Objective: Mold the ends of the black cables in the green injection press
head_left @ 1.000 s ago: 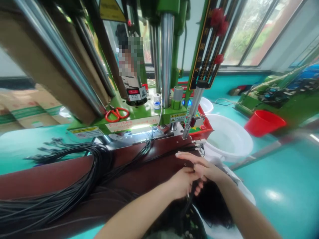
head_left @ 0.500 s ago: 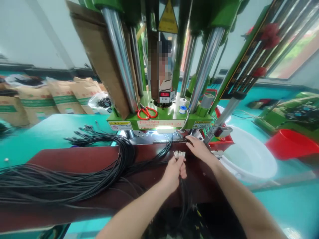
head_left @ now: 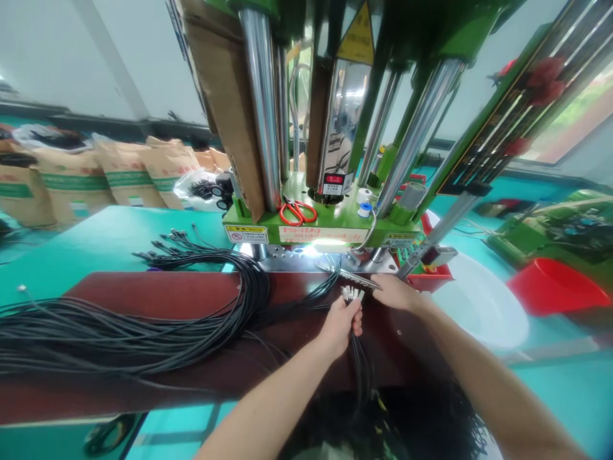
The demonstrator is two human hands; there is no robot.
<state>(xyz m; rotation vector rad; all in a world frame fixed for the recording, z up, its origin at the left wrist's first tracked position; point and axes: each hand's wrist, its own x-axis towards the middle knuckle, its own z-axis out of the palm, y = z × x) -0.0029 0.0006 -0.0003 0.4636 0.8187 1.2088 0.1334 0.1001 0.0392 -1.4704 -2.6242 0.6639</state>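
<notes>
My left hand [head_left: 341, 322] is closed around a bunch of black cables [head_left: 363, 367]. Their pale connector ends [head_left: 352, 293] stick up above the thumb, and the cables hang down below the fist. Just to the right, my right hand [head_left: 397, 292] has its fingers on the near end of a narrow metal bar [head_left: 357, 277]. The bar lies slanted at the front of the green press [head_left: 297, 234], under its lit opening. Other black cables [head_left: 325, 286] run up to the bar's far part; how they sit there is too small to tell.
A thick bundle of black cables [head_left: 143, 338] lies across the brown board [head_left: 158, 295] on the left. Red-handled scissors [head_left: 297, 212] rest on the press. To the right are a white tub [head_left: 479, 306], a red bin [head_left: 558, 287] and a red tray [head_left: 431, 281].
My right hand has drawn the bar's right end toward me, so the bar now slants. My left hand keeps the cables. The view has shifted, moving the press rightward in the picture.
</notes>
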